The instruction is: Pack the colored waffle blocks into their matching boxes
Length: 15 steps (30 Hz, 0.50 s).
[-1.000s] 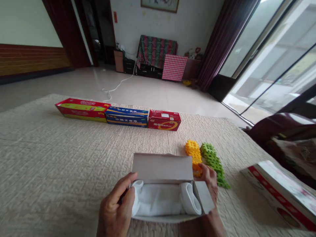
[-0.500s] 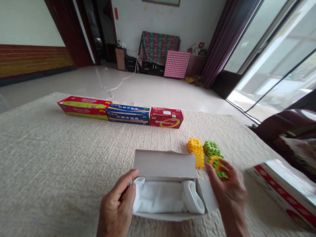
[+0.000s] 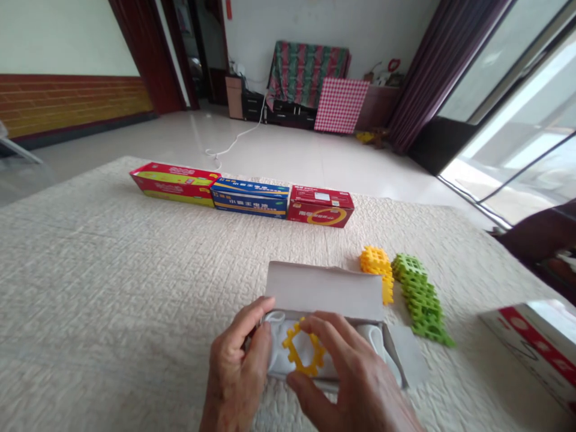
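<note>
An open grey box (image 3: 324, 289) with white cloth (image 3: 371, 337) inside lies near the front. My left hand (image 3: 243, 360) grips its left end, thumb and fingers pinched on the wall. Over the cloth my right hand (image 3: 346, 366) holds a yellow toothed ring piece (image 3: 303, 350) between thumb and fingers, toward the box's left part. Behind the box's right side sit stacked yellow pieces (image 3: 377, 261), partly hidden by the raised lid. A row of green interlocking pieces (image 3: 420, 294) runs to the right of them.
Across the table's far part stand a red and yellow-green box (image 3: 175, 185), a blue box (image 3: 250, 198) and a red box (image 3: 320, 207), end to end. A white and red box (image 3: 535, 342) lies at the right. The table cover (image 3: 135, 288) is textured beige cloth.
My right hand has brought the yellow piece left from beside the green pieces to over the open box. My left hand still grips the box. The view has shifted, so things appear farther right.
</note>
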### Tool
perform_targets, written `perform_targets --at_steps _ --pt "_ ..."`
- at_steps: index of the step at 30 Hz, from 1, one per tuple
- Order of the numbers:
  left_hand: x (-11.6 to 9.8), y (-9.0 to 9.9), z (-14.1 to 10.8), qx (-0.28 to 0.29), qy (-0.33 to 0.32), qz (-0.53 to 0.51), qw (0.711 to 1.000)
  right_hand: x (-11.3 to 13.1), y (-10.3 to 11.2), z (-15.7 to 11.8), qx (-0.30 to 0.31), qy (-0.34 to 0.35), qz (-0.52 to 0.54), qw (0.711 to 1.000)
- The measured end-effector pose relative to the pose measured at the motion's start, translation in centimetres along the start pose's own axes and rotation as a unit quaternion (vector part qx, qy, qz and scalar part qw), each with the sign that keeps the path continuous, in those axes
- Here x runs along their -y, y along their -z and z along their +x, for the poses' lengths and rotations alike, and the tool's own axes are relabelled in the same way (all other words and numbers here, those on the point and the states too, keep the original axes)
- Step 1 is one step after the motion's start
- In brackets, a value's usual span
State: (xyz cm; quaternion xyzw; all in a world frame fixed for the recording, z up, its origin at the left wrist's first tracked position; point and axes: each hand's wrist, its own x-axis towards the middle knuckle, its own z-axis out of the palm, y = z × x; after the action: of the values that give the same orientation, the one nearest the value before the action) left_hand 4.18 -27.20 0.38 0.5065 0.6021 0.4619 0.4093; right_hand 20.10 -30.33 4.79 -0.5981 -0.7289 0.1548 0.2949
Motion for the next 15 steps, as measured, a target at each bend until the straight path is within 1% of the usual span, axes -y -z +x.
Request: perform_targets --at_steps 2,5,8,12,15 --pt "-0.1 -0.1 0.0 0.000 -0.009 0.001 1.000 -0.3 -0.3 -0.1 0.001 -0.006 -0.018 1.000" --pt "-0.3 -0.3 -0.1 -0.006 -0.020 0.002 1.000 -0.6 -0.7 -0.3 -0.019 -0.016 -0.040 0.999" --pt "-0.7 -0.4 -0.2 -0.015 -0.028 0.003 0.999 -0.6 -1.2 -0.4 -0.032 -0.023 -0.037 0.999" --pt "-0.9 -0.6 -0.2 -0.017 -0.038 0.000 0.999 -0.7 -1.4 -0.6 -0.009 -0.032 -0.027 0.999" --pt "-1.0 -0.6 -0.2 -0.017 -0.049 0.000 0.999 -0.9 -1.1 -0.7 0.007 -0.031 -0.056 0.998"
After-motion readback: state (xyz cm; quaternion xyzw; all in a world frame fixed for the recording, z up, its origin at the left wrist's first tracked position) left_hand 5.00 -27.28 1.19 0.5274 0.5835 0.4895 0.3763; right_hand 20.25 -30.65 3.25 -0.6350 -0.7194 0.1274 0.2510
